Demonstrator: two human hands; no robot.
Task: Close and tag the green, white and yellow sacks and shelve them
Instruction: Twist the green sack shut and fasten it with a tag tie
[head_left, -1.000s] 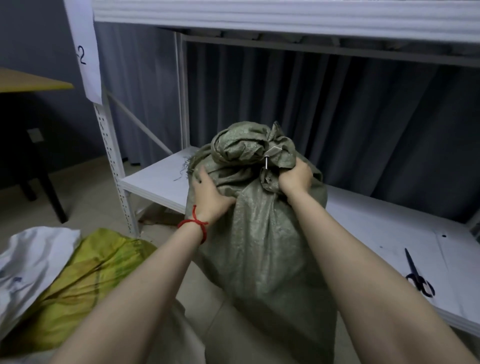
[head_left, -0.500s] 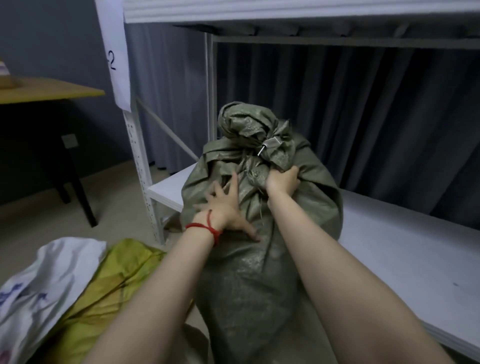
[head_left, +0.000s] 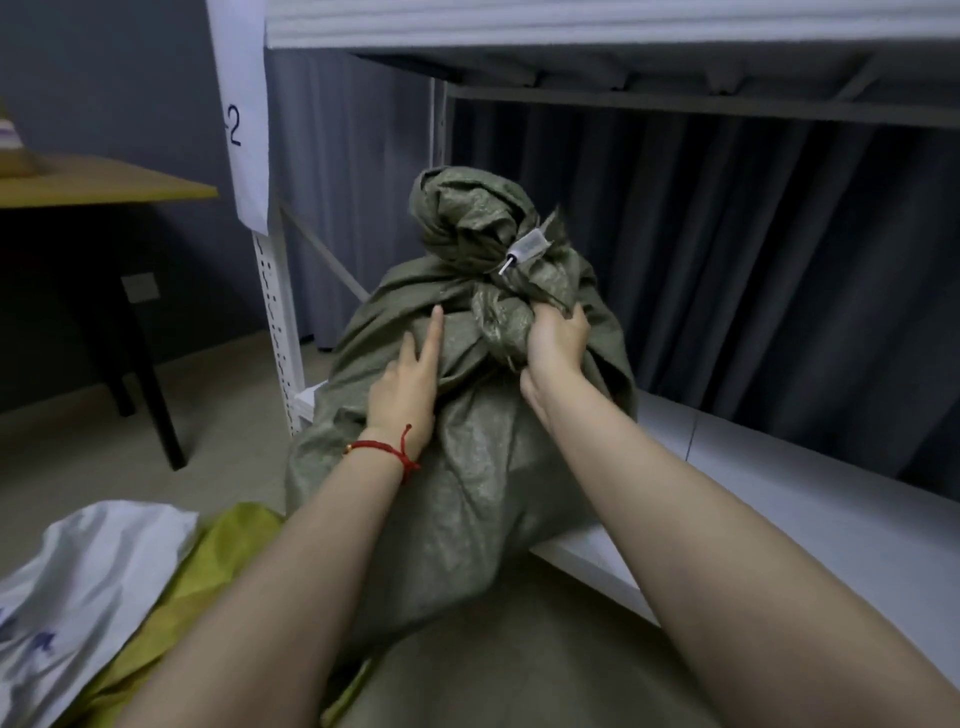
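I see the olive-green woven plastic sack (head_left: 467, 478) dead centre, its neck tied shut with a small pale tag (head_left: 528, 244) at the knot. It leans on the front lip of the white rack's lower shelf board (head_left: 810, 525), its base seemingly hanging off the edge. The left hand (head_left: 408, 384) lies flat on it at 8 o'clock from the knot, fingers straight. The right hand (head_left: 553, 348) clenches bunched fabric just under the knot. At 7 o'clock a crumpled white sack (head_left: 104, 566) and a yellow sack (head_left: 223, 551) lie touching

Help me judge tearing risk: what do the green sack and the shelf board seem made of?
The green sack looks like woven plastic: fine weave, faint sheen. The shelf board is smooth matt white, perhaps painted metal or laminate; cannot tell.
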